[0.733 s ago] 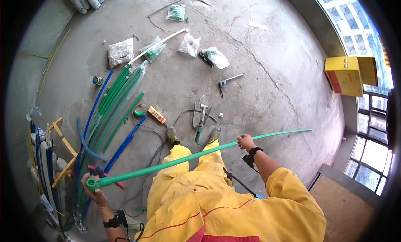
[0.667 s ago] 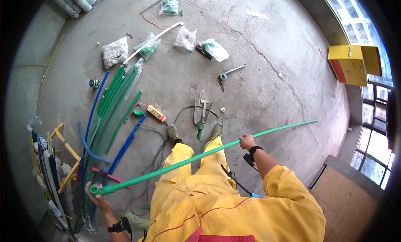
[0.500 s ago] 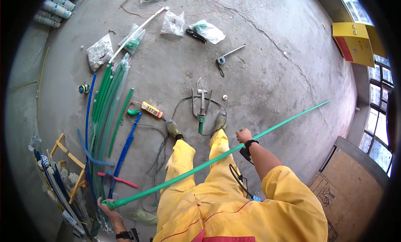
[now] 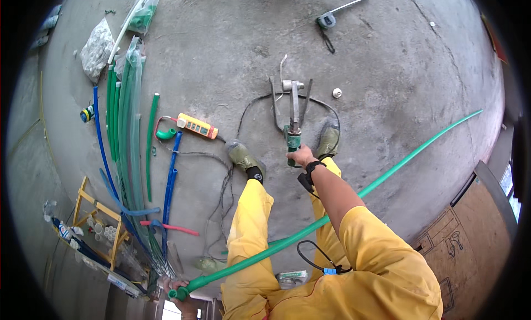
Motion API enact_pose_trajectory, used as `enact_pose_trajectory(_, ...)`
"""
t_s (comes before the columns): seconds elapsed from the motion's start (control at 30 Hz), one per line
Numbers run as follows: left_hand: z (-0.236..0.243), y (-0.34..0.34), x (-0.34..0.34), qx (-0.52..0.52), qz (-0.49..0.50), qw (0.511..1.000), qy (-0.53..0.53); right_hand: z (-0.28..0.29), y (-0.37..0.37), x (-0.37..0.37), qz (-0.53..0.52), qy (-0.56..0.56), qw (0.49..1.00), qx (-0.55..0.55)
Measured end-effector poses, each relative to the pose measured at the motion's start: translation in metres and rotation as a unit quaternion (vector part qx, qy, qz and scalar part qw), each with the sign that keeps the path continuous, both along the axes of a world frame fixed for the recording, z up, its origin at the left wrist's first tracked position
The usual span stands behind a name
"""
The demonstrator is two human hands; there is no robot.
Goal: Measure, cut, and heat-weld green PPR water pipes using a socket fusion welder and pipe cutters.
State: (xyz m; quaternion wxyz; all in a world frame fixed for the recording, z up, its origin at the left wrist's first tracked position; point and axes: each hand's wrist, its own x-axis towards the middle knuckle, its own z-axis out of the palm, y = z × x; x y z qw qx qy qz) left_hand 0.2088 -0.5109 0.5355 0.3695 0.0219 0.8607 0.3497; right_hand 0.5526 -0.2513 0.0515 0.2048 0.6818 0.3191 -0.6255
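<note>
My left hand (image 4: 187, 307), low at the left, is closed round the near end of a long green plastic pipe (image 4: 276, 246). A green fitting (image 4: 180, 292) sits on that end. From there the pipe slants up to the right across my legs, passing under my right forearm. My right hand (image 4: 301, 154) grips the green handle of a pipe welding iron (image 4: 295, 107), which stands on metal legs on the floor between my feet. The fingers of the left hand are partly hidden by the fitting.
A yellow multi-socket power strip (image 4: 197, 126) and a green elbow (image 4: 165, 134) lie left of my feet. Bundled green pipes (image 4: 128, 115) run along the left. Ahead lies a tape measure (image 4: 327, 20). A wooden board (image 4: 453, 237) stands at right; a black cable loops around the iron.
My right hand has come off the pipe side and reached forward onto the iron's handle. The left hand with the pipe end has shifted slightly right and lower in view. The view has tilted down.
</note>
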Motion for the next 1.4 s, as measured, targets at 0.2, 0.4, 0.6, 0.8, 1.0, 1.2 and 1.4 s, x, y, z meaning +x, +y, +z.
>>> enact_pose_trajectory(0.2,-0.026,0.029,0.023,-0.010,-0.032,0.999,-0.037,0.009,0.009,0.002,-0.240,-0.006,0.970,0.038)
enact_pose_trajectory(0.4,-0.018,0.027,0.038,0.018,-0.060,0.998,-0.022,0.131,0.087,-0.005,-0.279,0.024,0.954,0.109)
enact_pose_trajectory(0.6,0.004,0.048,0.058,0.081,-0.214,0.973,0.007,0.245,0.156,0.030,-0.245,0.065,0.929,0.271)
enact_pose_trajectory(0.8,0.035,0.093,0.076,0.126,-0.201,0.971,0.042,0.391,0.205,0.061,-0.280,0.170,0.864,0.383)
enact_pose_trajectory(1.0,0.077,0.128,0.087,0.175,-0.179,0.957,0.147,0.566,0.248,0.137,-0.292,0.280,0.740,0.537)
enact_pose_trajectory(1.2,0.129,0.145,0.121,0.195,-0.146,0.937,0.249,0.665,0.234,0.122,-0.261,0.450,0.733,0.438)
enact_pose_trajectory(1.4,0.185,0.165,0.163,0.184,-0.147,0.921,0.309,0.742,0.281,0.130,-0.153,0.510,0.747,0.398)
